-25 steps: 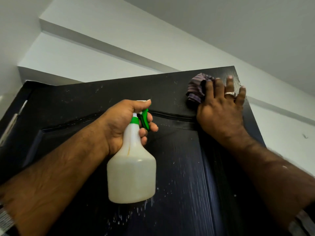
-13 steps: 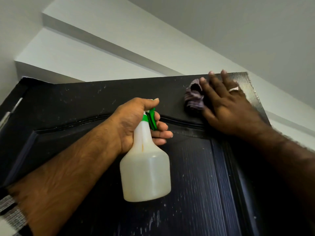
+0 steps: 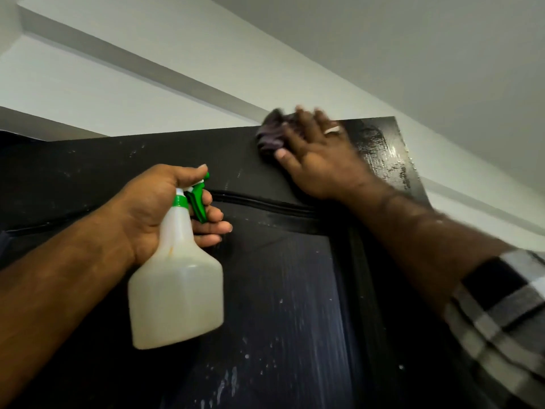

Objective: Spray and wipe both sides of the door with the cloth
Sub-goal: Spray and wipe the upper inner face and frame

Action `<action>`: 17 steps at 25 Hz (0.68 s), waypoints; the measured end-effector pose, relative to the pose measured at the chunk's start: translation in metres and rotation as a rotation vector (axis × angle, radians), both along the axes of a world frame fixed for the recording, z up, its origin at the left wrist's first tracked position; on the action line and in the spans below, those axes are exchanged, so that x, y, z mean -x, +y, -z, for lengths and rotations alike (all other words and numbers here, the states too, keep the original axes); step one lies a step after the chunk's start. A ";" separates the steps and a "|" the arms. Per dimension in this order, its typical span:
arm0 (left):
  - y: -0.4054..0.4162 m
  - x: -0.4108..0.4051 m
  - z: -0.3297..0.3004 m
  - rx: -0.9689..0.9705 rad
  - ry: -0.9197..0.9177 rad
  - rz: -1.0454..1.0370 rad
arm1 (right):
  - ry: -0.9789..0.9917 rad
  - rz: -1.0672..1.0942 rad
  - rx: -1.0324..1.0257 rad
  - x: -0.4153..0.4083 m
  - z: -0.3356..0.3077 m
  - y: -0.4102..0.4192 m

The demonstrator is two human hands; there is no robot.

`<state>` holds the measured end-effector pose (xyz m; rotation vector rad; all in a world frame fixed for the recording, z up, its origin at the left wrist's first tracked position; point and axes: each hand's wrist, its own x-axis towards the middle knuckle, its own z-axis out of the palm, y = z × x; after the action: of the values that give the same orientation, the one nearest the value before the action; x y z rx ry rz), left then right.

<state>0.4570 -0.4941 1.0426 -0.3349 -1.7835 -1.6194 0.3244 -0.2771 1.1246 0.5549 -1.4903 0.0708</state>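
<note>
The black panelled door [image 3: 280,305] fills the lower view, speckled with spray droplets. My left hand [image 3: 156,211] grips the neck of a translucent spray bottle [image 3: 177,293] with a green trigger, held in front of the door's upper panel. My right hand [image 3: 318,157] presses a bunched purple cloth [image 3: 269,137] flat against the door's top rail, fingers spread over it. Most of the cloth is hidden under the hand. A wet, streaked patch [image 3: 380,149] shines on the top right corner of the door.
The white wall [image 3: 147,84] and ceiling [image 3: 413,39] lie above the door's top edge. The door's right edge [image 3: 418,184] stands free against the wall. A checked sleeve [image 3: 501,314] covers my right forearm at the lower right.
My right hand slid the cloth leftward along the top rail, away from the right corner, leaving a wet streak there. The left hand kept holding the bottle.
</note>
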 end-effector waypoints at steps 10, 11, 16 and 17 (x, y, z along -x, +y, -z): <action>-0.005 -0.014 -0.008 0.010 0.025 -0.025 | -0.074 -0.049 0.254 0.013 -0.004 0.066; -0.005 -0.013 -0.009 0.011 0.029 -0.035 | -0.078 -0.054 0.219 0.006 -0.014 0.050; -0.002 -0.021 -0.010 0.006 0.027 -0.095 | 0.136 -0.034 -0.365 0.001 0.059 -0.011; -0.003 -0.024 -0.008 -0.004 0.024 -0.104 | 0.172 -0.046 -0.442 0.009 0.074 -0.001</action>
<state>0.4809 -0.4975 1.0506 -0.2550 -1.7506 -1.5400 0.3159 -0.2780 1.0505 0.9268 -1.3279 -0.2709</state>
